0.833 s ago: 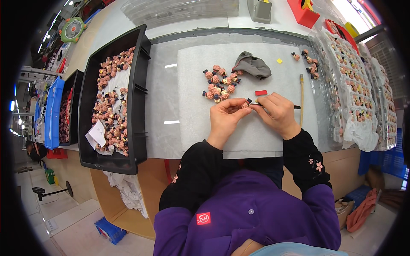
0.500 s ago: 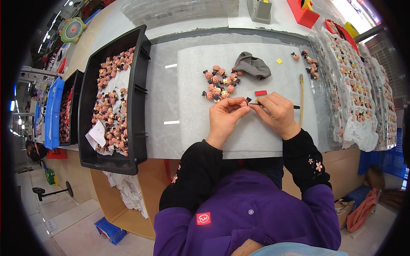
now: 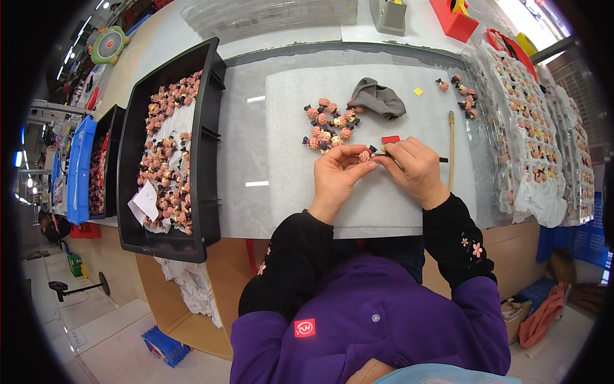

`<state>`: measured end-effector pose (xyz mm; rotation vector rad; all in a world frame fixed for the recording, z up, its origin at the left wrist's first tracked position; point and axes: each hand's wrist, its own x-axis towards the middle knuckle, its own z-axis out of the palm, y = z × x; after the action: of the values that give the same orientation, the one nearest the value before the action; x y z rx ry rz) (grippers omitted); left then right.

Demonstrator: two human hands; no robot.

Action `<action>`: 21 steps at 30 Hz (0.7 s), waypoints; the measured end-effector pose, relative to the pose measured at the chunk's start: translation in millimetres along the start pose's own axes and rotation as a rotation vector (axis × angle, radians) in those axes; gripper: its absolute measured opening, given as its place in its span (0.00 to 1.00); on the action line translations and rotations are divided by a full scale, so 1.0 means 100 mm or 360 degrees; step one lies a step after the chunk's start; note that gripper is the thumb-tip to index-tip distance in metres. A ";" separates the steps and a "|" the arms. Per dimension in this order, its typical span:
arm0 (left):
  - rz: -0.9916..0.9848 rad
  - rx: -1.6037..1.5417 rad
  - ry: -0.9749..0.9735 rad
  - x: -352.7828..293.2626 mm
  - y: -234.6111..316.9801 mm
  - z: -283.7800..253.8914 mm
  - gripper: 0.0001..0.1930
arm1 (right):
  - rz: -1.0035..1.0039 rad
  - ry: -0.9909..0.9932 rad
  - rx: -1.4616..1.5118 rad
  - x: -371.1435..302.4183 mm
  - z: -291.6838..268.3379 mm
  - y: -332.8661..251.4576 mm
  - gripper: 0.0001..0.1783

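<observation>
Over the pale foam mat (image 3: 294, 198), my left hand (image 3: 337, 177) is closed on a small figurine head (image 3: 364, 155) with knobbly pink hair and a dark part on top. My right hand (image 3: 414, 168) pinches a slim tool whose black end (image 3: 443, 160) sticks out on the right; its tip meets the figurine, but its exact kind is hidden by the fingers. Just beyond lies a small red block (image 3: 391, 139). Several similar pink figurine heads (image 3: 324, 131) are clustered to the left, beside a crumpled grey cloth (image 3: 377, 99).
A black bin (image 3: 211, 153) full of figurine heads stands at left. Clear trays of parts (image 3: 537, 134) line the right side. A thin brown stick (image 3: 451, 150), a yellow square (image 3: 418, 91) and more heads (image 3: 465, 96) lie right of centre. A tape dispenser (image 3: 454, 19) sits at the back.
The figurine head has turned slightly between my fingers, showing more of its pink hair. Both hands have stayed almost in place, and the surrounding things have not moved.
</observation>
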<state>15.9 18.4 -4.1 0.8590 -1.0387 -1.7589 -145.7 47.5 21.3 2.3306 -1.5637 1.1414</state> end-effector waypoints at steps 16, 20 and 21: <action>0.0001 0.0012 0.0040 0.00 -0.02 0.00 0.14 | -0.0009 -0.0031 -0.0002 -0.02 -0.01 0.00 0.10; -0.0019 -0.0021 0.0031 0.00 -0.01 0.00 0.14 | 0.0019 0.0021 0.0009 -0.01 0.01 -0.02 0.10; -0.0014 -0.0005 0.0033 0.00 -0.01 0.00 0.14 | 0.0019 0.0020 0.0009 -0.01 0.01 -0.02 0.10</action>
<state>15.4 18.6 -4.6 0.8795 -1.0199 -1.7546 -144.1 48.7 20.4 2.3162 -1.5741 1.1625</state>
